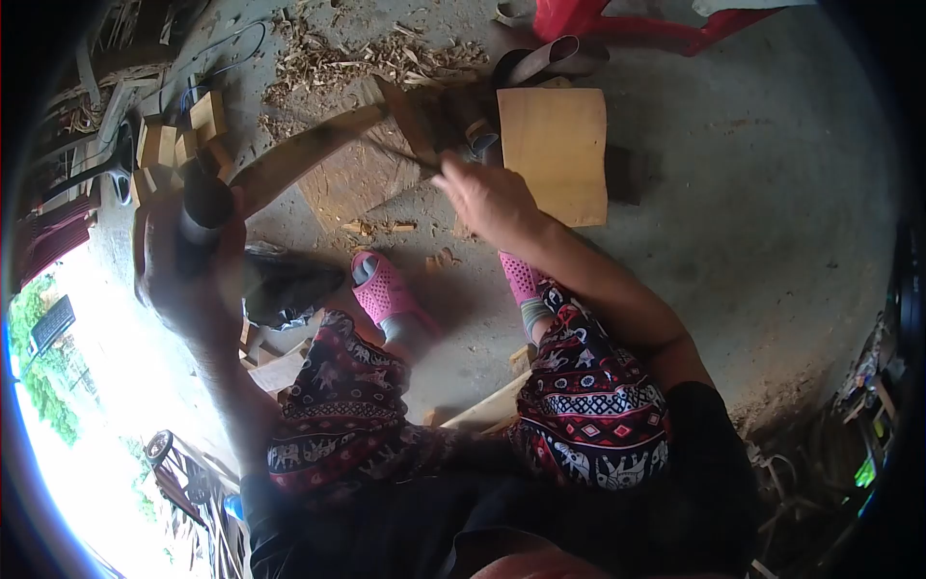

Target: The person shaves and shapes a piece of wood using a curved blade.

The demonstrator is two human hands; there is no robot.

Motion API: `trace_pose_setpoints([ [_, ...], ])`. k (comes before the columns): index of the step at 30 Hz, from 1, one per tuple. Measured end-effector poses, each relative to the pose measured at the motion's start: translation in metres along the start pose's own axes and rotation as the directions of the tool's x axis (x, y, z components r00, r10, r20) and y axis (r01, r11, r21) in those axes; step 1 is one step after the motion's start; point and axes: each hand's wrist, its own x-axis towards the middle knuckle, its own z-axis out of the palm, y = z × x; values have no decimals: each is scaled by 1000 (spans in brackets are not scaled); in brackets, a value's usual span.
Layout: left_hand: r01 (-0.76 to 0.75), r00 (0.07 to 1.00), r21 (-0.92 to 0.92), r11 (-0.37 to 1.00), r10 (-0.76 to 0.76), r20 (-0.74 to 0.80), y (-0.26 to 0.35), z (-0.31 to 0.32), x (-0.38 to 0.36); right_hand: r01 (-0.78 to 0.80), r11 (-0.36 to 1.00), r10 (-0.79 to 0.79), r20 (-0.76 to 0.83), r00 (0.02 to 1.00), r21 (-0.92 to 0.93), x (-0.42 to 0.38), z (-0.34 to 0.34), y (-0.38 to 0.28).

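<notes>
My left hand (188, 265), blurred, is closed around a dark rounded handle (205, 200) whose end faces the camera. Beside that fist a long, curved, brownish piece (309, 150) reaches up and to the right; it resembles a broad blade, but whether it joins the handle is hidden. My right hand (492, 205) is smeared by motion, its fingers pressed around a thin dark strip (403, 157) that points left. Just beyond it stands a dark brown wooden block (410, 121). Under both lies a worn wooden board (357, 183) on the floor.
Wood shavings (376, 53) lie heaped at the back. A tan rectangular board (555, 154) rests right of my right hand. Cut wooden blocks (178, 140) are stacked at left. Part of a red plastic object (627, 29) shows at top. My feet wear pink clogs (381, 289).
</notes>
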Motion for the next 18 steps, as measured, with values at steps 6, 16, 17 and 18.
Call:
trace_pose_setpoints([
  [6, 100, 995, -130, 987, -97, 29, -4, 2, 1, -137, 986, 141, 38, 989, -98, 9, 1, 31],
  [16, 111, 993, -105, 988, -105, 59, -4, 0, -2, 145, 989, -149, -111, 983, -39, 13, 9, -11],
  [17, 101, 994, -104, 989, -97, 50, -9, 0, -2, 145, 989, -148, -111, 983, -34, 15, 10, -12],
  [18, 168, 985, -149, 974, -161, 57, -14, 2, -1, 156, 987, -160, -124, 979, -38, 17, 5, -17],
])
